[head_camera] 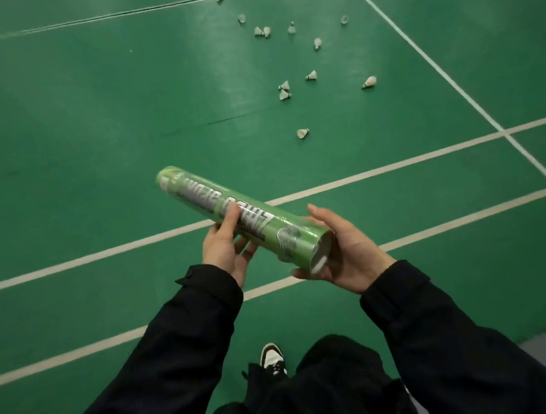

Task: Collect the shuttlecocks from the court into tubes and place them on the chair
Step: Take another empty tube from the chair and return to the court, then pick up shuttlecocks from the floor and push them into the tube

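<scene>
Tube point(242, 215): light green, lettered, slanting, held up in mid-air.
Shuttlecocks point(303, 133): white, a dozen-odd, scattered across the green court point(83, 109).

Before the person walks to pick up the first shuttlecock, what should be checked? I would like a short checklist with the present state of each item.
1. Grip on the tube: ok. The left hand grips its middle and the right hand cups its near end.
2. Near end of the tube open for loading: cannot tell, it is blurred.
3. Location of the shuttlecocks: ok. They lie scattered on the court ahead, the nearest shuttlecock just beyond the white lines.
4. One hand free for picking: not ok, both hold the tube.
5. Sight of the chair: not ok, none is in view.
</scene>
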`<move>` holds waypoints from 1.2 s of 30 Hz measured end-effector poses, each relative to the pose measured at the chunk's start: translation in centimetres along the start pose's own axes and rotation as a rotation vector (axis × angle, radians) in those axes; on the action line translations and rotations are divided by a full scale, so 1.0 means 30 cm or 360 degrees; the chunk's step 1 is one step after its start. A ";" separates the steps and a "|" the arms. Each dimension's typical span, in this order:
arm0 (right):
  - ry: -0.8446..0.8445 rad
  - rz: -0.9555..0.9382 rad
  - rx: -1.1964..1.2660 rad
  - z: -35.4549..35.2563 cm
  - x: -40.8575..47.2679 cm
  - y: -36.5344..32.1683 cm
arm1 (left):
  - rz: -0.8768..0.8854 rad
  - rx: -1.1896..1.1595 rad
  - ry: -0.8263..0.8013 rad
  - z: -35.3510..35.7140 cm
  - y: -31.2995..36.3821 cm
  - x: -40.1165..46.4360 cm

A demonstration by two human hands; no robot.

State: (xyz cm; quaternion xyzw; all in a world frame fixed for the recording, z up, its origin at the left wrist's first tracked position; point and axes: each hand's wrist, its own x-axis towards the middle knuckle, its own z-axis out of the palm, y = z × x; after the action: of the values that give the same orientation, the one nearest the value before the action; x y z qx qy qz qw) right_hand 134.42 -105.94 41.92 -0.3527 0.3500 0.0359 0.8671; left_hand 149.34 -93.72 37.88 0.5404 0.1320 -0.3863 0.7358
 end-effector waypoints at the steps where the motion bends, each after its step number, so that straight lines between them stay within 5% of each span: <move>1: 0.0044 -0.0048 0.0012 0.004 0.052 -0.061 | 0.0014 -0.0018 0.0010 0.036 0.043 0.074; 6: 0.0350 -0.0169 0.0052 -0.025 0.342 -0.349 | -0.0019 -0.0021 -0.0017 0.280 0.172 0.423; 12: 0.0351 -0.0071 0.0202 -0.214 0.727 -0.757 | -0.0335 0.0094 -0.0386 0.636 0.241 0.809; 25: 0.0214 0.0048 0.0260 -0.410 1.426 -1.607 | -0.0302 0.0154 -0.0206 1.280 0.593 1.638; 36: 0.0808 0.0134 0.0213 -0.749 2.181 -1.891 | -0.0409 0.0086 0.0053 1.542 0.644 2.559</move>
State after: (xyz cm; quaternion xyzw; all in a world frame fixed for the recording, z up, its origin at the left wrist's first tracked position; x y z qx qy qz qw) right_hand 188.11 -174.80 22.46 -0.2774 0.5723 -0.0410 0.7706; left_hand 203.93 -165.65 21.94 0.5450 0.2018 -0.4718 0.6631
